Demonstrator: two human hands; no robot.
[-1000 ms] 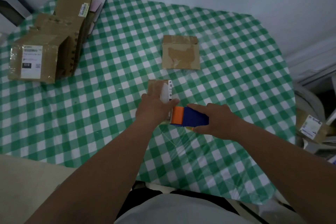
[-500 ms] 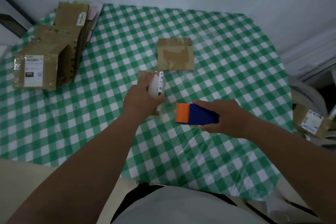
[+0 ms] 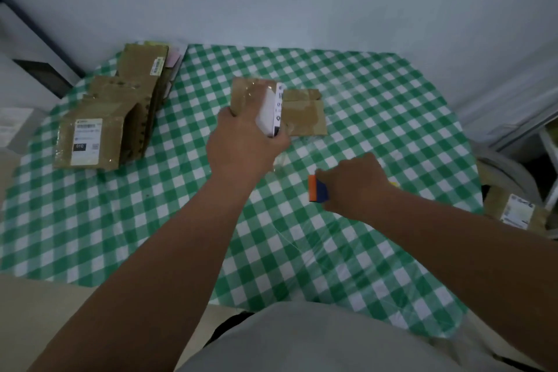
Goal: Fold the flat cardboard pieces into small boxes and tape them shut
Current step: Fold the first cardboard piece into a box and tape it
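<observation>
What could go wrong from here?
1. The left hand holds the box in the air, over the flat cardboard; a one-handed grip might slip.
2. A clear tape strand seems to trail between box and dispenser in the right hand; it could stick to the tablecloth or fold on itself.

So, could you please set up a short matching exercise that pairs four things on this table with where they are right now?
Things:
1. small box
2. tape dispenser
3. flat cardboard piece
4. stack of cardboard

Places:
A. far left of the tablecloth
B. in the right hand
C. in the left hand
D. lying flat mid-table, beyond the hands

Pairs: 1-C, 2-B, 3-D, 4-A
</observation>
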